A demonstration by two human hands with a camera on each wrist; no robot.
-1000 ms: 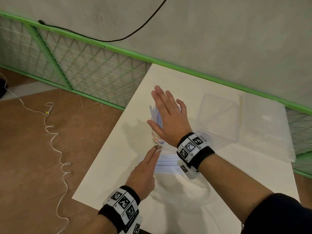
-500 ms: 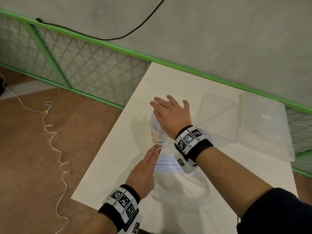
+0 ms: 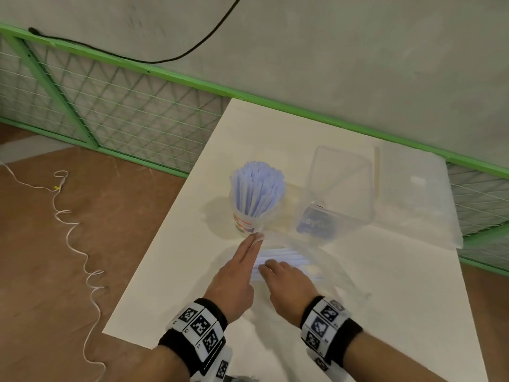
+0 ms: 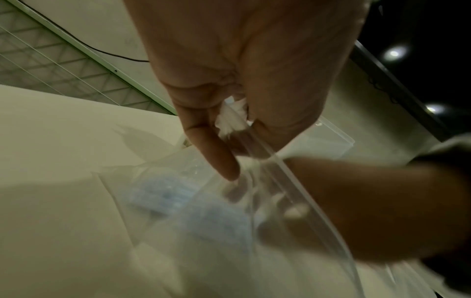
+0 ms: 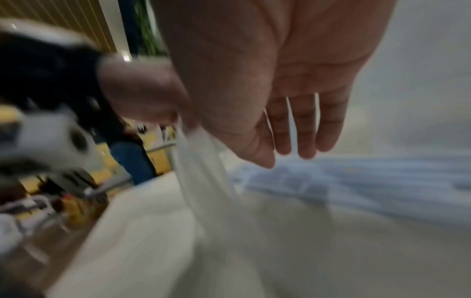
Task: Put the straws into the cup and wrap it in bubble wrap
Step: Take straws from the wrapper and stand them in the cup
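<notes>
With most straws [image 3: 257,193] already upright in the cup [image 3: 248,221], a clear bag's corner [image 4: 233,117] is pinched by the left hand [image 3: 234,274] while loose straws [image 3: 286,257] are approached by the relaxed, empty right hand [image 3: 286,285], so gathering is judged next

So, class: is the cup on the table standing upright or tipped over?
Upright. The cup stands on its base on the table, and the straws rise from its mouth, fanning outward.

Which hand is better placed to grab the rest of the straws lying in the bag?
The right hand. Its open fingers hover over the loose straws, while the left hand pinches the plastic bag edge beside the cup.
</notes>
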